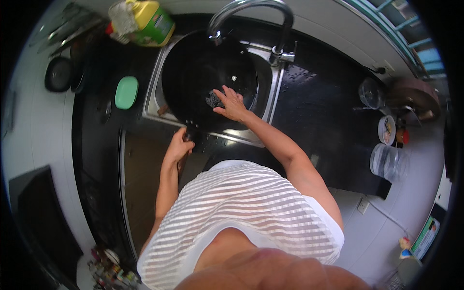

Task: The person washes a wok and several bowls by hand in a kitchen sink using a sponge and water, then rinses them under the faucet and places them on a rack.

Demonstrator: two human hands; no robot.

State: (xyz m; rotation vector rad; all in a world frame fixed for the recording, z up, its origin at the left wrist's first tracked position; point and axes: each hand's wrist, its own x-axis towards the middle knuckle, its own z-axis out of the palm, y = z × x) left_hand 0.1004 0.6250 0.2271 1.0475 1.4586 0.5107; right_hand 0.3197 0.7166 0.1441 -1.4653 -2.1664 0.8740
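A large dark wok (203, 69) sits in the stainless steel sink (273, 98), under the arched chrome faucet (253, 3). My left hand (178, 146) is closed around the wok's handle (187, 137) at the sink's front edge. Inside the wok, my right hand (231, 103) has its fingers spread over a dark metallic scouring pad (214, 99). The fingertips lie at the pad's right side; whether they grip it is not clear. A small bright spot shows on the wok's inner surface above my right hand.
Left of the sink lie a mint-green dish (127, 92) and a yellow-green detergent jug (154, 25). Knives (69, 32) stand at the far left. Clear containers (386, 163) and a white bowl (386, 130) are on the right of the black counter (311, 108).
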